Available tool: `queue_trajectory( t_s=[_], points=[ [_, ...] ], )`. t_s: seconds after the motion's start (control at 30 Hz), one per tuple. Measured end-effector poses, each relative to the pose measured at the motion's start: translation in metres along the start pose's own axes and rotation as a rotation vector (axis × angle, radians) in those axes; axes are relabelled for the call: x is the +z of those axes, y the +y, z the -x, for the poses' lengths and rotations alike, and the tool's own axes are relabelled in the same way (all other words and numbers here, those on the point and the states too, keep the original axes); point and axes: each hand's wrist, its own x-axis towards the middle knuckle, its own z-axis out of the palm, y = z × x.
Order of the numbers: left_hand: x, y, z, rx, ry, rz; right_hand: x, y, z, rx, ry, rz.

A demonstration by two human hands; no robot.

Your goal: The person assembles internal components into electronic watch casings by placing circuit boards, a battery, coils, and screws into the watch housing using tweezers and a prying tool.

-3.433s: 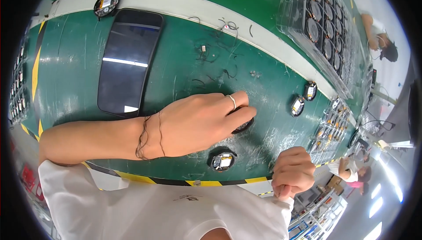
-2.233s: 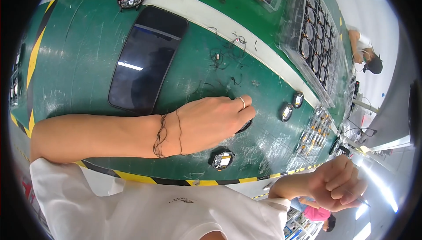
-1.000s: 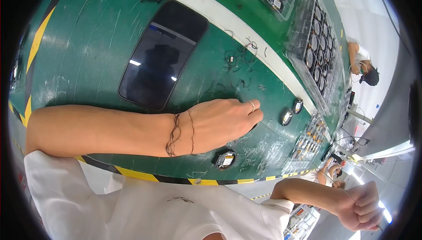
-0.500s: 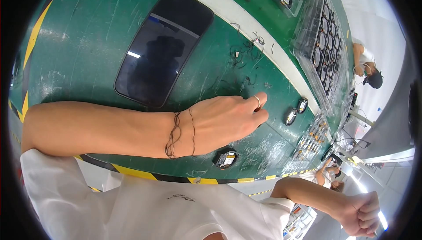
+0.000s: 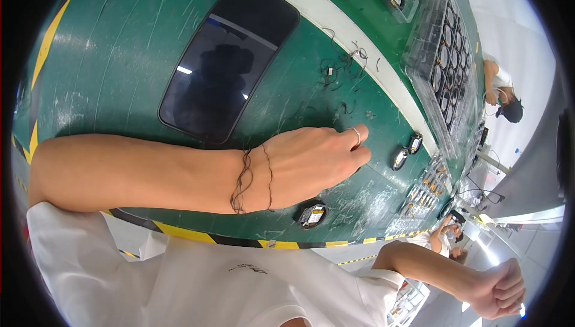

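My left hand [image 5: 317, 156] lies low over the green worktable [image 5: 108, 75], back up, with fingers curled under. A ring and thin black cords at the wrist show; whatever the fingers hold, if anything, is hidden. Just below it sits a small open round black device casing [image 5: 312, 214] with a pale label inside. Beyond my forearm lies a glossy black rectangular panel [image 5: 221, 69] with rounded corners, reflecting the ceiling. My right hand [image 5: 500, 291] is raised off to the right, away from the table, closed in a fist with nothing visible in it.
Loose thin black wires [image 5: 338, 72] lie past my left hand. Two more small casings [image 5: 399, 159] sit to the right. Clear trays [image 5: 443, 57] filled with round parts line the far right. Yellow-black tape [image 5: 185, 233] marks the table's near edge. Other people [image 5: 503, 96] work beyond.
The table and its things have shifted slightly to the right in view. My left hand keeps its pose over the table; my right fist has moved a little up and right.
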Motion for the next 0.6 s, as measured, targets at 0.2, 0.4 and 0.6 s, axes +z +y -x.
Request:
queue_trajectory(
  t_s=[0.2,0.4,0.6],
  points=[
    [-0.001,0.0,-0.001,-0.039,-0.041,0.017,-0.001,-0.008,-0.011,0.0,0.028,-0.007],
    [-0.009,-0.001,0.0,-0.039,-0.103,-0.009,0.004,0.032,0.017,0.277,-0.093,-0.094],
    [-0.032,0.014,-0.007,-0.113,-0.116,0.179,-0.028,0.121,0.14,0.53,-0.16,0.48]
  ],
)
